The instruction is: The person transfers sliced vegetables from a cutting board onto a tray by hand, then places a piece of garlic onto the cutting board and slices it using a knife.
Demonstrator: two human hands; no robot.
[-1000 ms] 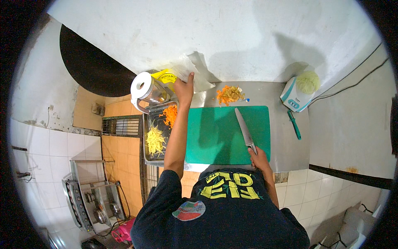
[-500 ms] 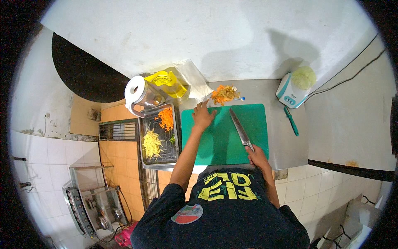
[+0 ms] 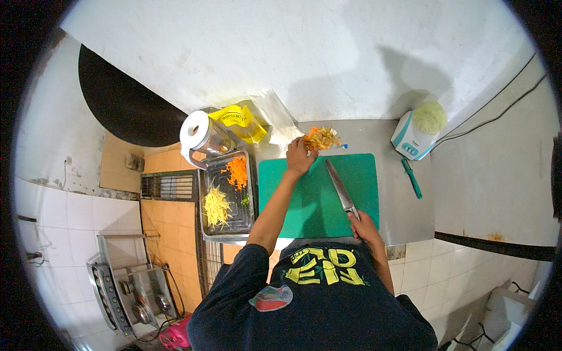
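A kitchen knife (image 3: 341,186) is held by its handle in my right hand (image 3: 364,226), at the near right of the green cutting board (image 3: 287,205). Its blade points away from me, above the board. My left hand (image 3: 300,159) reaches over the board's far edge, its fingertips at the left side of a pile of orange and brown vegetable peelings (image 3: 323,138). The thumb stands apart from the fingers, and I see nothing held in them. Beyond the board, the peelings lie on the metal counter (image 3: 404,216).
Left of the board sits a metal tray (image 3: 253,202) with shredded carrot (image 3: 237,172), pale yellow strips (image 3: 216,207) and green bits. Behind it stand a lidded jug (image 3: 202,136) and yellow pouch (image 3: 246,123). At right are a white-teal appliance base (image 3: 408,136), cabbage-like ball (image 3: 430,117) and green-handled peeler (image 3: 413,178).
My left hand has moved right, from the board's far left corner to the peelings, which have shifted slightly right in view. My right hand keeps the knife nearly still.
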